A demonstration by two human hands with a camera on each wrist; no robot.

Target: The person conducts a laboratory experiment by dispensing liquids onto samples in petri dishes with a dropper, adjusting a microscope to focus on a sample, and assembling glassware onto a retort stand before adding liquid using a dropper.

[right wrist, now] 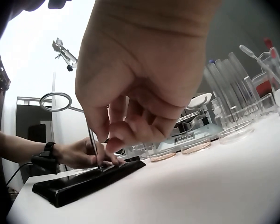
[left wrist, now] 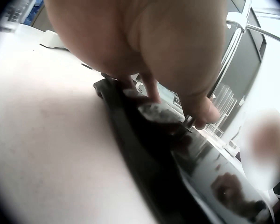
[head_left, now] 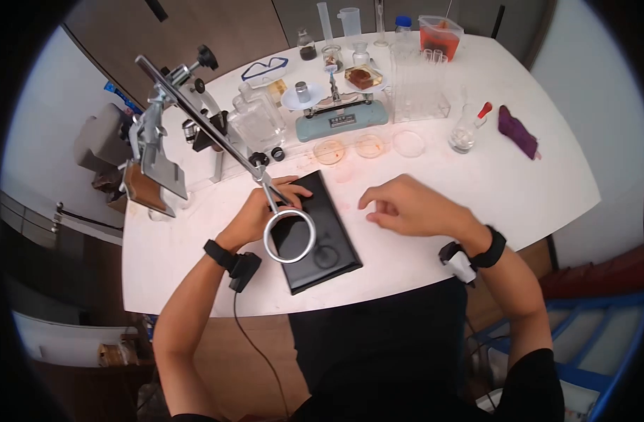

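A black rectangular stand base [head_left: 336,232] lies flat on the table, with a metal rod [right wrist: 91,135] rising from it and a ring [head_left: 313,235] on an arm above. The left hand [head_left: 255,214] rests on the base with fingers spread; in the left wrist view its thumb is beside a small metal fitting [left wrist: 189,122] at the rod's foot. To the right of the base, the right hand [head_left: 413,207] hovers with fingers loosely curled and nothing in them. Seen from the right wrist, the right hand [right wrist: 144,70] is close to the rod, contact unclear.
Behind the base stand a balance [head_left: 343,123], three shallow dishes including one at right [head_left: 409,144], glass bottles and a clear tube rack [head_left: 441,105]. A flask [head_left: 462,139] and purple cloth [head_left: 517,132] are at right. Metal clamps [head_left: 163,172] hang over the left side.
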